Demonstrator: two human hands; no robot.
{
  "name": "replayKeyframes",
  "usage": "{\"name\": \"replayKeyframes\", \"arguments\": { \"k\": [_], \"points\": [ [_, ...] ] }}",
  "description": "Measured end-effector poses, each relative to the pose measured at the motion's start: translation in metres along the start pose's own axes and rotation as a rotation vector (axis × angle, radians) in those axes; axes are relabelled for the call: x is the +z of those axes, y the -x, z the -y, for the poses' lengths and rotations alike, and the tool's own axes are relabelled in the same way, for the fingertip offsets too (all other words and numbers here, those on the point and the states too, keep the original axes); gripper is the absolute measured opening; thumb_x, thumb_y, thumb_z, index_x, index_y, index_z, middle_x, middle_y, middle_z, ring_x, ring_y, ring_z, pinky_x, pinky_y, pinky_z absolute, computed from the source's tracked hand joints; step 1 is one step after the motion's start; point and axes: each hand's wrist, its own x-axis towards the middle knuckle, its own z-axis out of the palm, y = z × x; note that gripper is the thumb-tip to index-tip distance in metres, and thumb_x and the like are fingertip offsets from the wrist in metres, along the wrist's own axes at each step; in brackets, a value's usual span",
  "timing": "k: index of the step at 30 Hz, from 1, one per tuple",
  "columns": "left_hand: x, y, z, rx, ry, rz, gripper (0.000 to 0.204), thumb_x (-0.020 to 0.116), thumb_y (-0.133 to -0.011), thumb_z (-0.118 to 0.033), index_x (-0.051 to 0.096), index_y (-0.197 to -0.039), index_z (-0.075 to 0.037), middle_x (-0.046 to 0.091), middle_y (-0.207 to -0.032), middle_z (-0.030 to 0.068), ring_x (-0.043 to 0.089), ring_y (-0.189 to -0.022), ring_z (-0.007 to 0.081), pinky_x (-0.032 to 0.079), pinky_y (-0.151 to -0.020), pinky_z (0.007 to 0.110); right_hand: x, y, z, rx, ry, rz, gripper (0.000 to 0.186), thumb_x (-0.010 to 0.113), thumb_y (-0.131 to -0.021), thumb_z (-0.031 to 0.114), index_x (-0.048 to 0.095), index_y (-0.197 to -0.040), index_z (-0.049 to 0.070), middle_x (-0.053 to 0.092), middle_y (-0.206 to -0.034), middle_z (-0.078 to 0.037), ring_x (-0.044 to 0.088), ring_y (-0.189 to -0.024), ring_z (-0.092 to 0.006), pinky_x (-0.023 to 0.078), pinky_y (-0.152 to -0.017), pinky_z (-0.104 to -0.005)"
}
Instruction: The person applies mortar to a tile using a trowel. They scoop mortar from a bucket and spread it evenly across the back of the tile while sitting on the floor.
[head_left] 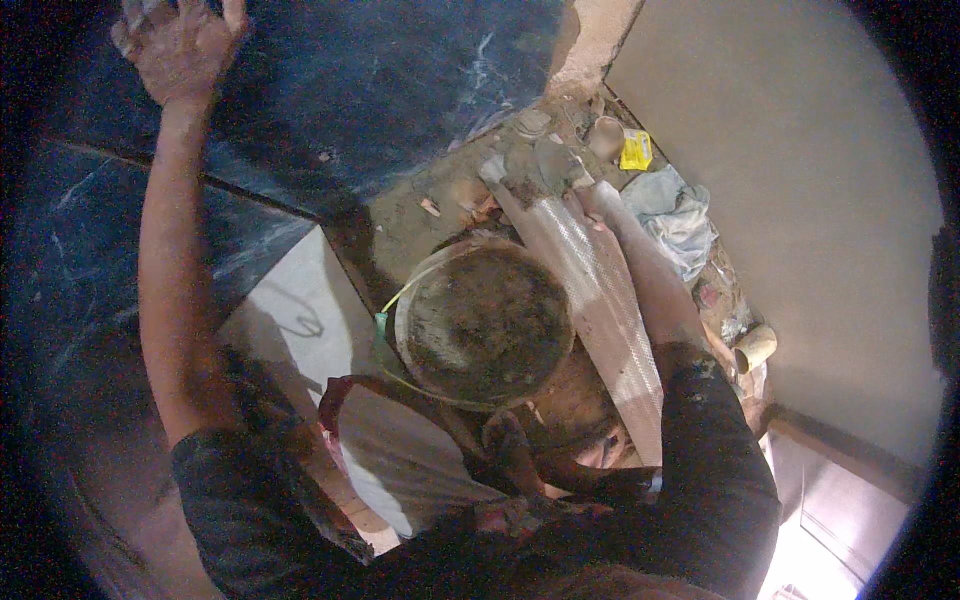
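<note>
Left hand (183, 45) spread over dark slab (390, 90), right hand (570, 170) beyond bucket (403, 325)

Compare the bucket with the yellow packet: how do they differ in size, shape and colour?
Size: the bucket looks far larger than the packet. Shape: the bucket's rim is round, while the packet is angular. Colour: the bucket has a pale rim around a dark, dirty inside; the packet is bright yellow. Shared: neither is in the left hand.
</note>
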Motion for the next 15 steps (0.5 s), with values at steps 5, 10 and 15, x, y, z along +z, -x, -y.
{"name": "replayKeyframes", "arguments": {
  "k": [5,10,15],
  "points": [
    [0.004,0.002,0.002,0.003,0.223,-0.222,0.066,0.061,-0.085,-0.027,0.031,-0.140,-0.006,0.027,-0.146,0.0203,0.022,-0.136,0.0394,0.016,-0.111,0.053,-0.028,0.043,0.008,0.396,-0.758,0.161,0.037,0.046,-0.094,0.034,0.060,-0.080,0.002,0.061,-0.064,-0.010,0.061,-0.054,-0.0200,0.049,-0.050,-0.0344],
    [0.004,0.000,-0.004,0.000,0.197,-0.204,0.067,0.060,-0.086,-0.027,0.029,-0.141,-0.006,0.026,-0.146,0.0205,0.022,-0.136,0.0394,0.016,-0.111,0.053,-0.032,0.052,-0.009,0.299,-1.051,0.100,0.032,0.043,-0.095,0.034,0.056,-0.087,0.006,0.056,-0.062,-0.004,0.050,-0.045,-0.0142,0.042,-0.040,-0.0289],
    [0.031,-0.004,0.002,0.022,0.141,-0.265,0.068,0.059,-0.087,-0.027,0.028,-0.142,-0.006,0.024,-0.147,0.0201,0.020,-0.137,0.0387,0.015,-0.112,0.053,0.024,0.016,-0.036,0.238,-1.199,0.168,0.028,0.042,-0.095,0.033,0.054,-0.090,0.008,0.052,-0.064,-0.004,0.047,-0.045,-0.0138,0.041,-0.038,-0.0282]
  ]
}}
